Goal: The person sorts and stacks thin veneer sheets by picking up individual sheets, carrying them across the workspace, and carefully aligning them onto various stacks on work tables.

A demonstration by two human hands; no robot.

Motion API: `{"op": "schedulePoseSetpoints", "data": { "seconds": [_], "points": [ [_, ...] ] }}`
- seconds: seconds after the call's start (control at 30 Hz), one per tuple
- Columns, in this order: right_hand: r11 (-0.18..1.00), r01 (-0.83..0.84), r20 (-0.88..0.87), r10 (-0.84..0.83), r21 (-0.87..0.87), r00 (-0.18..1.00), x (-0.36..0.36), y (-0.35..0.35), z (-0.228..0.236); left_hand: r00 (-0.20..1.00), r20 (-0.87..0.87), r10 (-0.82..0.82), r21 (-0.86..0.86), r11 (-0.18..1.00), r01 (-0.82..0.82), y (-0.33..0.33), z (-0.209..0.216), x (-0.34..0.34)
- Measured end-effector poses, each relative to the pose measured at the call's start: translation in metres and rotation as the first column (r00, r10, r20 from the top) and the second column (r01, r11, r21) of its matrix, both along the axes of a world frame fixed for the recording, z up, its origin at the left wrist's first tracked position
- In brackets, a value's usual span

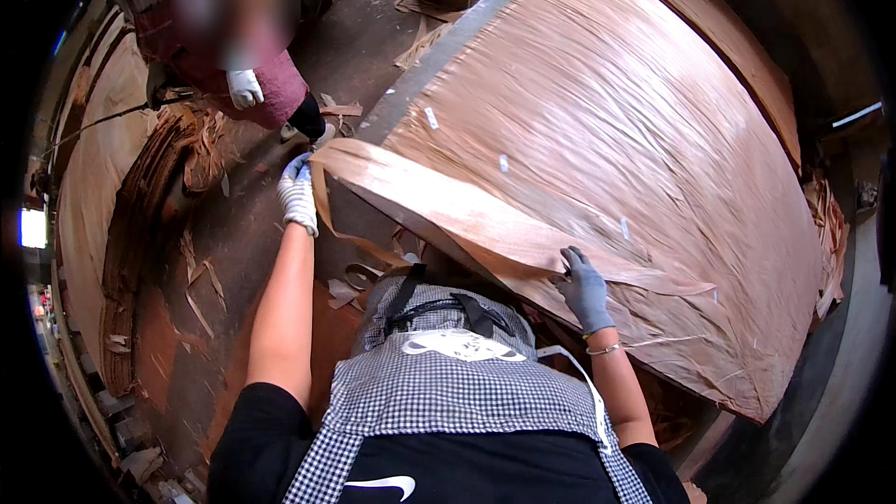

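Nearest is a black shirt [467, 462] bearing a curved white emblem [383, 484], and over it a black-and-white gingham apron [467, 401] with a white animal-face print [462, 345]. Beyond it, a long pale veneer strip [439, 201] runs from the left hand [299, 191] rightward along the near edge of a wide, wrinkled veneer sheet [588, 103]. Its left end is lifted off that sheet; its right part lies on it.

Gloved in striped white and grey, the left hand has its fingers closed together on the strip's raised end. The right hand [584, 291], in a grey glove, has its fingers bent and close together, the tips touching the strip's near edge; whether they pinch it or only rest there, I cannot tell. A bracelet [605, 349] circles the right wrist.

Small white labels [503, 162] dot the sheet, too small to read. Far left stands a co-worker with a white-gloved hand [245, 89]; nearer on the left, brown veneer layers [140, 233] are piled beside floor scraps [201, 289].
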State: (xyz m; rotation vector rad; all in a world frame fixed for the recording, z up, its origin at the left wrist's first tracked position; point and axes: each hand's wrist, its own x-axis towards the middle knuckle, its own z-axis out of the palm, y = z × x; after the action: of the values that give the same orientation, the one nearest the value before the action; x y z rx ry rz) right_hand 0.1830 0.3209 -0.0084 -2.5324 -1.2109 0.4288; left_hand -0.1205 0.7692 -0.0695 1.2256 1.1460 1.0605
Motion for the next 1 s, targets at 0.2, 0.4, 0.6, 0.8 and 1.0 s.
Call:
{"op": "schedulePoseSetpoints", "data": {
  "seconds": [0.2, 0.4, 0.6, 0.8, 1.0],
  "points": [
    [0.986, 0.157, 0.047, -0.155, -0.047, 0.987, -0.014, 0.057, -0.016, 0.852, -0.487, -0.191, 0.024, 0.972, 0.232, 0.093, -0.060, -0.001],
    [0.945, 0.315, 0.153, -0.300, -0.085, 0.942, 0.010, 0.060, -0.030, 0.728, -0.684, 0.056, 0.261, 0.950, 0.171, 0.019, -0.058, 0.017],
    [0.935, 0.315, 0.175, -0.287, -0.163, 0.942, 0.011, 0.077, -0.035, 0.844, -0.527, -0.105, -0.163, 0.986, 0.021, -0.010, -0.117, -0.020],
    [0.899, 0.352, 0.144, -0.325, -0.260, 0.935, 0.009, 0.076, -0.038, 0.970, -0.069, -0.232, -0.592, 0.792, 0.147, 0.044, -0.102, 0.021],
    [0.945, 0.326, 0.110, -0.326, 0.021, 0.939, 0.013, 0.076, -0.036, 0.952, -0.044, -0.303, -0.886, 0.452, 0.103, 0.070, -0.117, 0.013]
  ]
}}
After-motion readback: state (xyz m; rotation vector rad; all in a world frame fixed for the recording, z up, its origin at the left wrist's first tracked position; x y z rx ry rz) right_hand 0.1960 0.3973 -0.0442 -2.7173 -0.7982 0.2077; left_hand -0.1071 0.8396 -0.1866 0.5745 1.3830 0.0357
